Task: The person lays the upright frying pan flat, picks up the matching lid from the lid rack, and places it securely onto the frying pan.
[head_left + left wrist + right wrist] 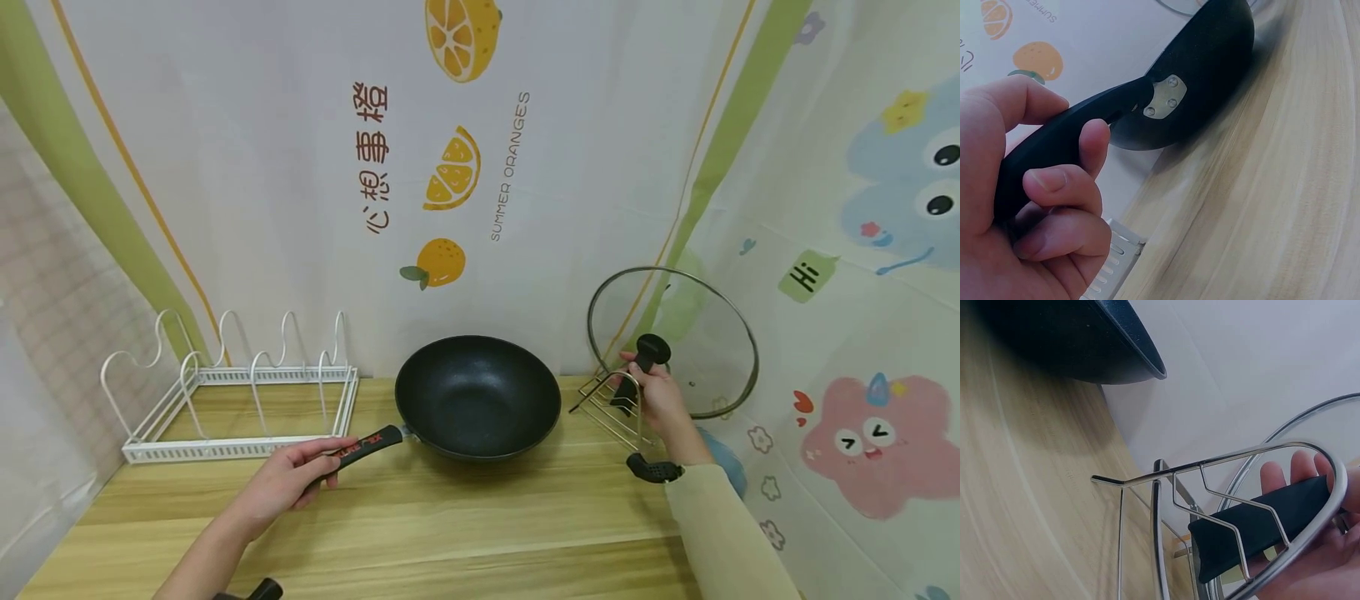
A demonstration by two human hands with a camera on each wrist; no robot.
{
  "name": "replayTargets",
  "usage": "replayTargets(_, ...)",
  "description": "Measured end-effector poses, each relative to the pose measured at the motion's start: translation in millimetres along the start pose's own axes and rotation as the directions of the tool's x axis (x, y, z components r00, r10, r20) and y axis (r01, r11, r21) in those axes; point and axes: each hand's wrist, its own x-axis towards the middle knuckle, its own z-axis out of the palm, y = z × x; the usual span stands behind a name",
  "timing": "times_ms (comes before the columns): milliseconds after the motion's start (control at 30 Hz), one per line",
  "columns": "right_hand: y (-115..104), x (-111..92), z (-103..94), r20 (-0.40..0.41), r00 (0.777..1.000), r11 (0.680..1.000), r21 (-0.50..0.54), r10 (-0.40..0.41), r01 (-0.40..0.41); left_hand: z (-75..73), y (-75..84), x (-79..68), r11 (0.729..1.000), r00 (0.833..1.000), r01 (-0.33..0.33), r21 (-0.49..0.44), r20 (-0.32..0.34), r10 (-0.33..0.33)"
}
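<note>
A black wok (476,400) stands on the wooden table, its inside facing me. My left hand (281,483) grips the wok's black handle (372,442); the left wrist view shows the fingers (1063,187) curled around it. On the right, a large glass lid (708,354) with a metal rim leans upright against a gold wire lid rack (592,406). My right hand (663,400) holds the lid's black handle (651,354). In the right wrist view, the rack's wires cross in front of that handle (1260,528), and part of the palm is cut off by the frame's edge.
A white metal rack (198,450) with tall wire loops stands at the left of the table (450,533). A black rod-like end (264,590) pokes in at the bottom edge. Printed cloth (300,208) hangs behind the table and along the right side.
</note>
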Motion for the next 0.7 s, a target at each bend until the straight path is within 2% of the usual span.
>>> replayTargets(267, -7, -5, -0.8, -0.003, 1.000, 0.999, -0.035, -0.018, 0.018, -0.4, -0.2, -0.4, 1.000, 1.000, -0.008, -0.001, 0.005, 0.008)
replayTargets(500, -12, -7, -3.3, -0.012, 0.999, 0.989, -0.145, -0.034, 0.032, -1.8, -2.5, -1.3, 1.000, 1.000, -0.006, -0.004, 0.014, 0.006)
replayTargets(700, -17, -7, -6.4, -0.031, 0.996, 0.988, -0.139, -0.079, 0.074, -1.3, -1.4, 0.1, 1.000, 1.000, -0.006, 0.001, 0.013, 0.006)
